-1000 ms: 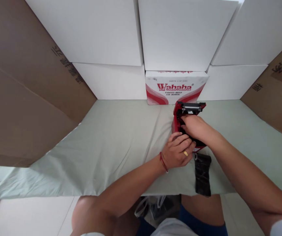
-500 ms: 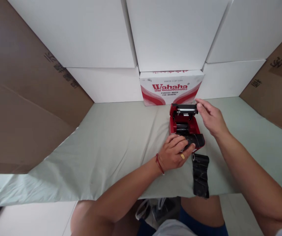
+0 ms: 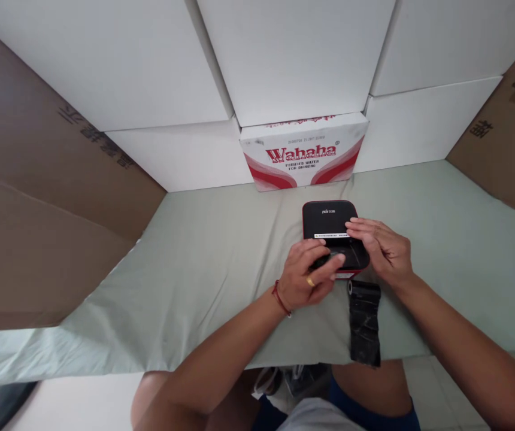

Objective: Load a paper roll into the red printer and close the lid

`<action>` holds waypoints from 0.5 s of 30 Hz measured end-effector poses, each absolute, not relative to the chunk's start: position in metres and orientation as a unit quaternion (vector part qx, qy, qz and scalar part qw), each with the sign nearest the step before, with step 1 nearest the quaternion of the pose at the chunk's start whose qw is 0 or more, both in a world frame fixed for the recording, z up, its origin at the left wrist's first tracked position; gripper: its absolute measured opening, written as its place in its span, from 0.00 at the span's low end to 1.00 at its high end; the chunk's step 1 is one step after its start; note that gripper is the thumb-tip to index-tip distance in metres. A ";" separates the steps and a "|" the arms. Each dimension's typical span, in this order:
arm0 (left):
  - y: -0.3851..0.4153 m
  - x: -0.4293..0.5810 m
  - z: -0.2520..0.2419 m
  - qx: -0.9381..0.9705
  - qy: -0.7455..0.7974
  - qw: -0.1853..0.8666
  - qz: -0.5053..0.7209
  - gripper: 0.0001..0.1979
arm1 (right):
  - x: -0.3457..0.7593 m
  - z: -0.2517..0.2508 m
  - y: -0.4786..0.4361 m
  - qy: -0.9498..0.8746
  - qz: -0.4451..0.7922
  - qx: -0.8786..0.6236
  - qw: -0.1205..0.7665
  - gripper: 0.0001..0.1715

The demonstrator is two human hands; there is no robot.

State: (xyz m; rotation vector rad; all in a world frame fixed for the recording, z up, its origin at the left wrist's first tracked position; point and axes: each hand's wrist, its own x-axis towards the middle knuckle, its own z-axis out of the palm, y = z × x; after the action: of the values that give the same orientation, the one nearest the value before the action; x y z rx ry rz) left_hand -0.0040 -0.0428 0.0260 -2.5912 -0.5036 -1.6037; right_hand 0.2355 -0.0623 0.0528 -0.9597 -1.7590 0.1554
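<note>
A small red device with a black lid (image 3: 329, 222) lies closed on the pale green cloth (image 3: 221, 269). My left hand (image 3: 305, 278), with a gold ring and a red wrist cord, grips the device's near left corner, fingers curled over the front edge. My right hand (image 3: 381, 248) rests on the lid's right side with fingers stretched flat. A black strip of film (image 3: 364, 320) trails from the device's front toward the table edge and hangs over it.
A Wahaha water carton (image 3: 305, 152) stands just behind the device, among stacked white boxes (image 3: 293, 54). Brown cardboard walls (image 3: 37, 197) close in the left and right sides. My knees and a bag (image 3: 284, 380) show below the table edge.
The device's lid, standing open before, is now shut. My right hand moved from inside the device, up to the lid, then down flat on it. My left hand stayed at the front corner.
</note>
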 end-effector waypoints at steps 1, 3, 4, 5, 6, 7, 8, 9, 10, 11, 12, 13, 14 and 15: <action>-0.040 -0.007 0.026 -0.829 -0.174 0.005 -0.532 0.27 | 0.235 0.054 -0.062 -0.739 0.067 -0.400 0.538 0.21; -0.034 -0.015 0.027 -0.805 -0.215 -0.049 -0.551 0.29 | 0.234 0.056 -0.062 -0.741 0.071 -0.397 0.537 0.21; -0.031 -0.020 0.027 -0.793 -0.238 -0.081 -0.555 0.29 | 0.233 0.057 -0.063 -0.742 0.071 -0.397 0.536 0.21; -0.028 -0.023 0.027 -0.784 -0.256 -0.115 -0.553 0.28 | 0.234 0.058 -0.064 -0.742 0.071 -0.398 0.535 0.22; -0.026 -0.026 0.027 -0.778 -0.266 -0.147 -0.549 0.27 | 0.234 0.059 -0.065 -0.743 0.070 -0.399 0.533 0.22; -0.024 -0.029 0.028 -0.775 -0.271 -0.173 -0.545 0.26 | 0.233 0.059 -0.065 -0.743 0.070 -0.401 0.531 0.22; -0.022 -0.030 0.028 -0.771 -0.273 -0.190 -0.543 0.25 | 0.233 0.060 -0.066 -0.744 0.070 -0.401 0.529 0.22; -0.020 -0.030 0.029 -0.768 -0.275 -0.197 -0.543 0.24 | 0.233 0.060 -0.067 -0.744 0.070 -0.403 0.528 0.22; -0.019 -0.030 0.029 -0.766 -0.277 -0.198 -0.546 0.22 | 0.232 0.060 -0.067 -0.743 0.070 -0.404 0.528 0.21; -0.018 -0.029 0.029 -0.763 -0.280 -0.195 -0.549 0.21 | 0.231 0.060 -0.068 -0.741 0.070 -0.407 0.529 0.21; -0.017 -0.028 0.030 -0.761 -0.282 -0.188 -0.553 0.20 | 0.231 0.061 -0.069 -0.739 0.071 -0.409 0.530 0.21; -0.017 -0.027 0.030 -0.761 -0.284 -0.179 -0.556 0.19 | 0.230 0.061 -0.069 -0.737 0.071 -0.411 0.531 0.21; -0.017 -0.025 0.030 -0.762 -0.286 -0.169 -0.555 0.17 | 0.230 0.061 -0.070 -0.737 0.070 -0.413 0.531 0.20; -0.018 -0.024 0.031 -0.766 -0.287 -0.159 -0.554 0.16 | 0.229 0.061 -0.070 -0.737 0.070 -0.415 0.530 0.20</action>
State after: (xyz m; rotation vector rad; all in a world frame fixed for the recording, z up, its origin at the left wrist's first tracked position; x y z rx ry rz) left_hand -0.0240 -0.0177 0.0306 -2.6826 -1.0059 -1.9399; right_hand 0.2292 -0.0700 0.0611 -0.9906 -1.7588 0.1675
